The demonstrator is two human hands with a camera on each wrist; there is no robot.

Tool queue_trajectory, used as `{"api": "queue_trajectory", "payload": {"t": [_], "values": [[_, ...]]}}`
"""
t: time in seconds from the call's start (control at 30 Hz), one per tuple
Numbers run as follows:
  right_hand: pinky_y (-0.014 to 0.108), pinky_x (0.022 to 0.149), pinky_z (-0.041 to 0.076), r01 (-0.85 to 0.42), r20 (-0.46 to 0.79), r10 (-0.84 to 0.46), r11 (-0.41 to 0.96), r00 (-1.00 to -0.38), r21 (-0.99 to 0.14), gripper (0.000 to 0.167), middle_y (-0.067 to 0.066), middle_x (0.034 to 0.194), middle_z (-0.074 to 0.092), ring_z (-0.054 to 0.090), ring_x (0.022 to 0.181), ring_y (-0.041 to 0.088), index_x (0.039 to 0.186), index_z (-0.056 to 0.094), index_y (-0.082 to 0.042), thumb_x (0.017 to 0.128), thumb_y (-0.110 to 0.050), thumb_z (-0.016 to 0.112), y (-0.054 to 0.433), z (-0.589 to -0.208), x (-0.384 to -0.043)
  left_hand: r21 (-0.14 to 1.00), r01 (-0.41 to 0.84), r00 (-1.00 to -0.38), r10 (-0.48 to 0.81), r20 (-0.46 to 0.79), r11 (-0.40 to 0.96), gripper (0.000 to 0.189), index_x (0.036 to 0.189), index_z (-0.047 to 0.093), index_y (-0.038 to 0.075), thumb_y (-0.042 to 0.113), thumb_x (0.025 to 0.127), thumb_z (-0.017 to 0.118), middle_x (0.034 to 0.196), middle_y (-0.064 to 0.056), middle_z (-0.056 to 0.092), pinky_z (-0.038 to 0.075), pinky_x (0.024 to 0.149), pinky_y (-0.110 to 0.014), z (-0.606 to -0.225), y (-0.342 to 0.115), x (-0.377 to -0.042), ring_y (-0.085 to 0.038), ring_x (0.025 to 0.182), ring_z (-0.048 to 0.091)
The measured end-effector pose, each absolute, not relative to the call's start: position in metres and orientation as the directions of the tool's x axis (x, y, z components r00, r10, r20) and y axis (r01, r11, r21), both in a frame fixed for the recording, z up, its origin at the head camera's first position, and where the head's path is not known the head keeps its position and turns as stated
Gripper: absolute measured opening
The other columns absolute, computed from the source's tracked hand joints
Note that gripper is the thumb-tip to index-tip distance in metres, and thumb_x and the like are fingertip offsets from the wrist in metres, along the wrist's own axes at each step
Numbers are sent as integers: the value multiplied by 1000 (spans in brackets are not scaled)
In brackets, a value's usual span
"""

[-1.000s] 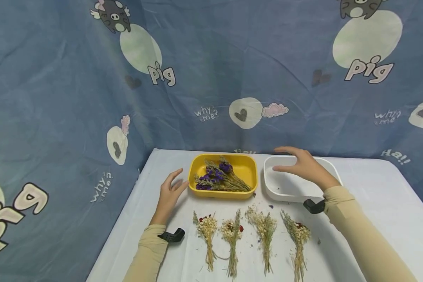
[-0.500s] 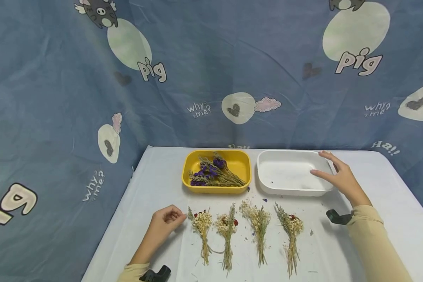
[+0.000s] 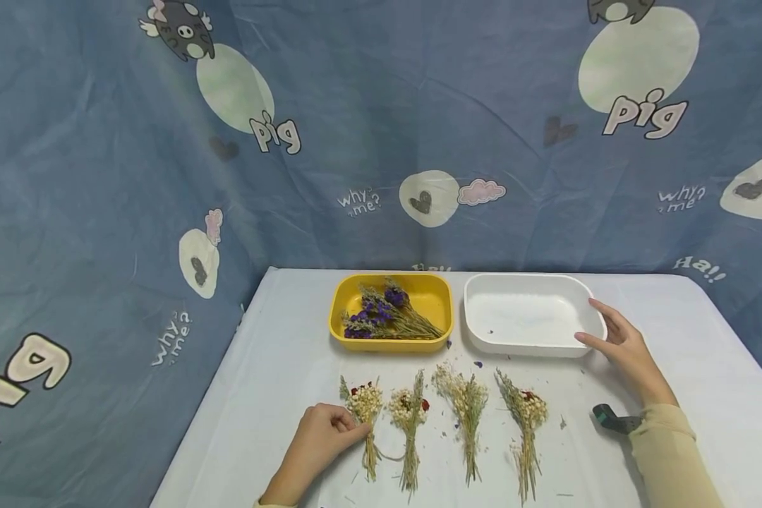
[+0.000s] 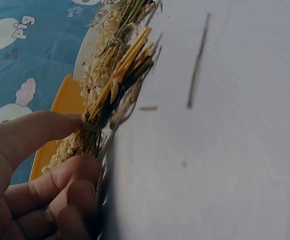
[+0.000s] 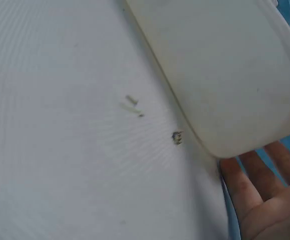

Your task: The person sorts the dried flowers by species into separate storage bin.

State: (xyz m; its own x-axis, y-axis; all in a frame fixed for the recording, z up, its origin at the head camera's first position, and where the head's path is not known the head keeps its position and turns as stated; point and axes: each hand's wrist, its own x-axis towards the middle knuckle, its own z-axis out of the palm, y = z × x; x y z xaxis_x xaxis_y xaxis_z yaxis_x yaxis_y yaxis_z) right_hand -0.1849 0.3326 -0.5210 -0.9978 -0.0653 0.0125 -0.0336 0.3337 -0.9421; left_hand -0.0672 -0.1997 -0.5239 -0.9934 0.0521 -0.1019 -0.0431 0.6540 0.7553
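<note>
My left hand (image 3: pixel 324 434) is at the leftmost small dried-flower bouquet (image 3: pixel 363 401), which has cream blooms and red bits. In the left wrist view, its thumb and curled fingers pinch the bundle (image 4: pixel 117 75) near the tie, cut stems pointing up and away. At the right end of the white tray (image 3: pixel 527 349) is my right hand (image 3: pixel 629 353), thumb at the front corner and fingers along the side. The right wrist view has that hand's fingers (image 5: pixel 265 175) extended beside the tray corner (image 5: pixel 225 90), partly hidden by it. Only small specks lie in the tray.
A yellow tray (image 3: pixel 390 346) with purple dried flowers (image 3: pixel 387 314) stands left of the white one. Three more bouquets, one second from left (image 3: pixel 409 416), one third (image 3: pixel 466 409) and one rightmost (image 3: pixel 525 416), lie in a row. Plant crumbs dot the white tablecloth (image 3: pixel 279 353); a blue curtain hangs behind.
My left hand has come down from beside the yellow tray to the leftmost bouquet and taken hold of it. My right hand has shifted from above the white tray to its right end.
</note>
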Motion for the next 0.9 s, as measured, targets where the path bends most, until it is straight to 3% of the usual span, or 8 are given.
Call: {"api": "queue_trajectory", "payload": {"t": [0.27, 0.53, 0.8, 0.9], "values": [[3, 112, 39, -23, 17, -31, 203, -999, -979, 87, 0, 175, 14, 28, 158, 10, 166, 18, -33, 99, -14, 70, 336, -534, -178, 795, -80, -986, 69, -151, 601, 30, 71, 79, 14, 41, 80, 89, 57, 5, 69, 55, 49, -26, -530, -194, -71, -11, 46, 60], [0, 102, 44, -30, 24, -49, 126, -998, -992, 88, 0, 175, 18, 43, 136, -11, 166, 18, -33, 99, -11, 70, 336, -536, -179, 869, -166, -964, 111, -244, 466, 22, 81, 79, 7, 27, 85, 86, 66, -2, 74, 61, 49, -29, -530, -203, -72, -15, 52, 68], [1, 109, 40, -15, 10, -48, 121, -999, -993, 86, -2, 175, 15, 34, 150, -3, 166, 19, -34, 100, -11, 69, 336, -535, -177, 907, -198, -955, 135, -264, 371, 27, 93, 79, 1, 25, 84, 87, 78, -8, 78, 64, 54, -31, -529, -211, -74, -16, 58, 70], [2, 110, 40, -25, 19, -48, 132, -999, -991, 86, -2, 175, 16, 36, 147, -5, 166, 19, -34, 100, -11, 69, 336, -537, -177, 912, -186, -958, 137, -251, 364, 27, 95, 79, 0, 24, 84, 87, 82, -11, 79, 64, 55, -30, -529, -213, -74, -16, 59, 70]]}}
